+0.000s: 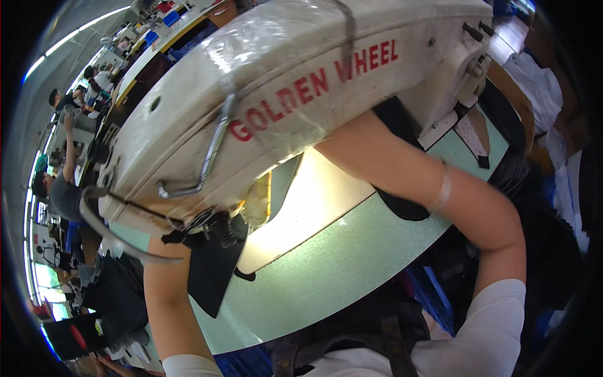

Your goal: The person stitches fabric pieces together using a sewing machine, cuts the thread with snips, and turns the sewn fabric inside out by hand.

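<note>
A large cream industrial sewing machine (188, 125) with red lettering fills the upper middle, its arm wrapped in clear plastic. My left forearm rises on the left and passes behind the needle end, so my left hand is hidden. My right forearm reaches across from the right and under the machine's arm, which hides my right hand. Below the needle end, a flat black piece of material (215, 273) lies beside my left forearm. Another black piece (402, 204) rests under my right forearm. What either hand holds or touches cannot be seen.
Lamplight falls on the pale machine bed (314, 201), set in a green tabletop (301, 283) with a curved front edge. A bent metal lever (94, 213) juts out at the left. Dark stacked pieces (116, 295) stand left; people (59, 195) work beyond. White plastic (534, 88) hangs right.
</note>
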A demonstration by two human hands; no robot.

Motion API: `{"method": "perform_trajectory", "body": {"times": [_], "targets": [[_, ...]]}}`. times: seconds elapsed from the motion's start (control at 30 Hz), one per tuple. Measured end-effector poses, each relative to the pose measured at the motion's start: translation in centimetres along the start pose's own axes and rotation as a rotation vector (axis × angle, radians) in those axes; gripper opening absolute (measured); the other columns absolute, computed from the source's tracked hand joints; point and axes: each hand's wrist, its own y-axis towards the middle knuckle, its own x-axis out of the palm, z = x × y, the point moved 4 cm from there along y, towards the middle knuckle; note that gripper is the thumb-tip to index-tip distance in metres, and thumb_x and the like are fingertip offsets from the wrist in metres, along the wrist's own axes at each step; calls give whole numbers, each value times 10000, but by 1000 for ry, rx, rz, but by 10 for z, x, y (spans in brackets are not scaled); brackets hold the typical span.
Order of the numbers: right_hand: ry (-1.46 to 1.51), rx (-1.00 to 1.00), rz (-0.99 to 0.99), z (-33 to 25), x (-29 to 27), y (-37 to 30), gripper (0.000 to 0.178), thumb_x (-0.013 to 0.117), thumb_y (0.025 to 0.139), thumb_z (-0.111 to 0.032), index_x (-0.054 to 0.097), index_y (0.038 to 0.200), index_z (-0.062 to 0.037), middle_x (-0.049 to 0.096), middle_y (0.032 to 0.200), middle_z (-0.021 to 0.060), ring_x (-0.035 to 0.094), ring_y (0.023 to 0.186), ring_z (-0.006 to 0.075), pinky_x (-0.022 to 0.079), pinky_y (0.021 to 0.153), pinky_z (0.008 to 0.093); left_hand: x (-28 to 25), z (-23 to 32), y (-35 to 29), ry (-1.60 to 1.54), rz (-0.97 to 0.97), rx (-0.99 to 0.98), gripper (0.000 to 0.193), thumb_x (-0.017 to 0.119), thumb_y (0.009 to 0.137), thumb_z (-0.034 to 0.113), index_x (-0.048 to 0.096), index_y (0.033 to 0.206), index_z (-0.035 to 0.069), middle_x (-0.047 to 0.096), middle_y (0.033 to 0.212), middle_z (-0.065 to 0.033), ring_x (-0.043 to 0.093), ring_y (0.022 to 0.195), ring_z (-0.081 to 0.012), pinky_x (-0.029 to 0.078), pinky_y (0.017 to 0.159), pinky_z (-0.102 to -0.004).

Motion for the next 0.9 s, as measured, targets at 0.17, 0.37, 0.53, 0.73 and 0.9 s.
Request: {"method": "perform_trajectory", "body": {"times": [0.17, 0.37, 0.53, 0.73, 0.9], "targets": [[-6, 362, -47, -1, -88, -96, 288, 646, 807, -46, 653, 1094, -46, 610, 974, 113, 619, 883, 269, 515, 749, 353, -21, 12, 5, -14, 28, -39, 423, 596, 937, 254, 557, 1253, -23, 608, 1212, -137, 592, 1079, -243, 447, 949, -331], [-202, 799, 122, 86, -118, -226, 322, 639, 877, -51, 615, 1192, 4, 565, 1018, 160, 582, 938, 329, 466, 837, 376, -74, -21, -84, -644, 299, -122, 448, 595, 956, 288, 547, 1272, -27, 606, 1218, -113, 580, 1091, -207, 439, 954, -306], [-205, 805, -247, 138, -78, -246, 333, 599, 915, -99, 602, 1234, -7, 550, 1187, 215, 503, 1165, 370, 383, 1008, 426, -84, -66, -209, -1522, 557, -246, 532, 605, 965, 329, 465, 1371, 15, 570, 1297, -94, 556, 1173, -211, 442, 1004, -357], [-136, 405, 181, 34, -99, -179, 316, 549, 931, -41, 590, 1238, 24, 574, 1243, 192, 531, 1180, 348, 393, 1021, 418, -63, -35, -339, -2031, 380, -218, 609, 638, 924, 330, 418, 1404, 28, 531, 1366, -146, 515, 1264, -296, 402, 1073, -457], [483, -55, -95, -137, -101, -83, 442, 637, 780, -31, 595, 1220, -5, 551, 1265, 205, 538, 1149, 378, 422, 989, 448, -41, 21, -372, -2259, 194, -152, 682, 669, 900, 326, 367, 1424, 11, 521, 1366, -174, 514, 1263, -317, 401, 1069, -479]]}}
